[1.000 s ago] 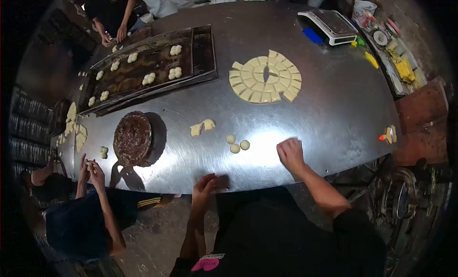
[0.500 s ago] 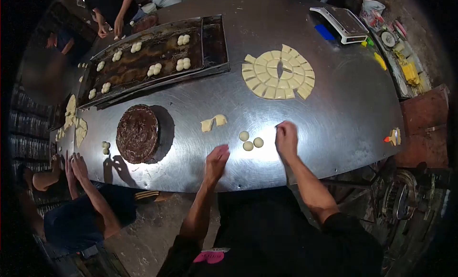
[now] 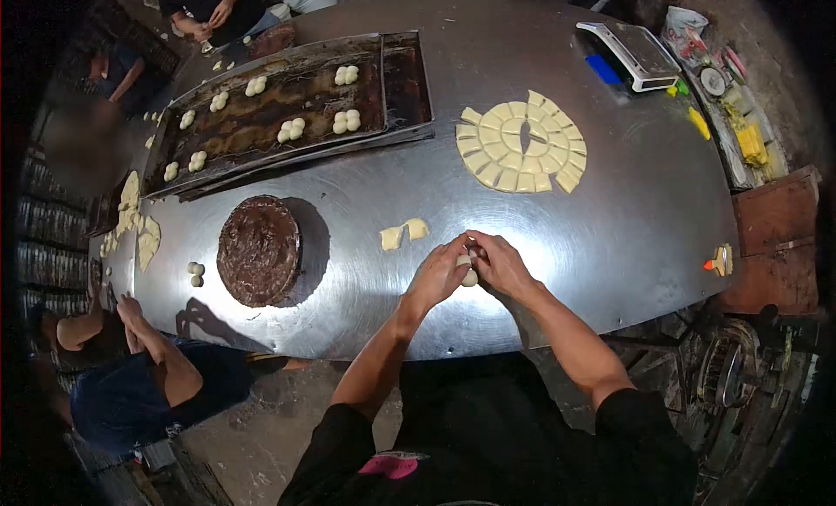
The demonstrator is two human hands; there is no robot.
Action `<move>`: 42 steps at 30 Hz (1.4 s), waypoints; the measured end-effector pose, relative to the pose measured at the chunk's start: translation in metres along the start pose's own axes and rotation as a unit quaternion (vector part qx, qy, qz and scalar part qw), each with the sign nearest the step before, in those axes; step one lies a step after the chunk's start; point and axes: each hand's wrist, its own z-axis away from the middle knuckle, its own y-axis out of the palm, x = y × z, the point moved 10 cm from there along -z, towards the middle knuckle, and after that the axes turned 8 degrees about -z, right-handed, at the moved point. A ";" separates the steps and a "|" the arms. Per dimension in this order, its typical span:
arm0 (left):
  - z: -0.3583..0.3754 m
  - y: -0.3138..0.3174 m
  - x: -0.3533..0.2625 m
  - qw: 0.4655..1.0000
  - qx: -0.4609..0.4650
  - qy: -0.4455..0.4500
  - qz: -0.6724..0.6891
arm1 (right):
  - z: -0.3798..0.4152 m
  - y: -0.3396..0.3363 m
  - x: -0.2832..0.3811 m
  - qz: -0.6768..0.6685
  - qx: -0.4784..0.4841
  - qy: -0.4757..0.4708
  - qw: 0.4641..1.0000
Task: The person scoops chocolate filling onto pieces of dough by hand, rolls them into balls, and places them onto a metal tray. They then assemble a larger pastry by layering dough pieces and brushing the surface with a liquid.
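My left hand (image 3: 437,273) and my right hand (image 3: 502,266) meet at the fingertips, curled around small pale dough balls (image 3: 469,276) at the front of the steel table. The fingers partly hide the balls, so their number does not show. Two cut dough pieces (image 3: 404,233) lie just left of and beyond my hands. Farther off, a flat round of dough (image 3: 509,162) is cut into many small pieces. To the left stands a round container topped with a dark brown, glossy mass (image 3: 258,252).
A dark baking tray (image 3: 252,127) at the back left carries clusters of dough balls. A scale (image 3: 634,55) stands at the back right. Near the right edge lies a small tool with an orange tip (image 3: 718,260). One co-worker (image 3: 152,375) works at the left, another (image 3: 213,10) beyond the tray.
My hands were apart on either side of three dough balls; they have come together around them. The view has shifted slightly. The co-worker at the left has moved their hands.
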 end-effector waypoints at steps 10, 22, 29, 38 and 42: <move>0.014 0.015 -0.028 0.999 -0.036 -0.006 0.038 | 0.029 -0.005 0.001 0.027 0.102 -0.003 0.994; 0.035 -0.018 -0.020 0.997 -0.064 -0.025 0.030 | 0.032 -0.015 0.036 0.247 0.077 0.042 0.965; 0.152 -0.070 0.013 0.936 -0.190 -0.179 0.236 | 0.029 0.022 0.001 0.151 0.107 -0.027 0.982; 0.248 -0.047 0.040 0.879 -0.278 -0.284 0.262 | 0.065 0.031 0.014 0.185 0.115 -0.298 0.929; 0.250 -0.063 0.040 0.885 -0.281 -0.289 0.232 | 0.060 0.023 0.040 0.201 0.157 -0.213 0.943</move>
